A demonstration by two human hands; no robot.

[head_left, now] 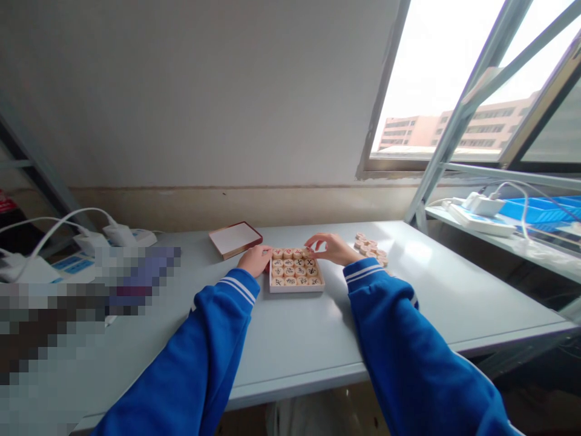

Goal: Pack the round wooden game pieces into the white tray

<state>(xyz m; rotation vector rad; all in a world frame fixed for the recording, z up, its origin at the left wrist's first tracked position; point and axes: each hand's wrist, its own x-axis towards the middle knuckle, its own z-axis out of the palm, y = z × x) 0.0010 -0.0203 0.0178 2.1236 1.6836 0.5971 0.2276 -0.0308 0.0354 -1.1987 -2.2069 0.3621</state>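
Pinching a disc (308, 252) at mid-frame, the right hand (333, 247) worked the box (296, 287); left hand (255, 260) fingers curled against its edge, holding nothing.

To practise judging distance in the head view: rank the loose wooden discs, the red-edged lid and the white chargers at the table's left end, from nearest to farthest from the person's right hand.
Measured from the right hand:
1. Loose wooden discs, just to its right on the table.
2. Red-edged lid, to its left, beyond the tray of pieces.
3. White chargers, far left, near the wall.
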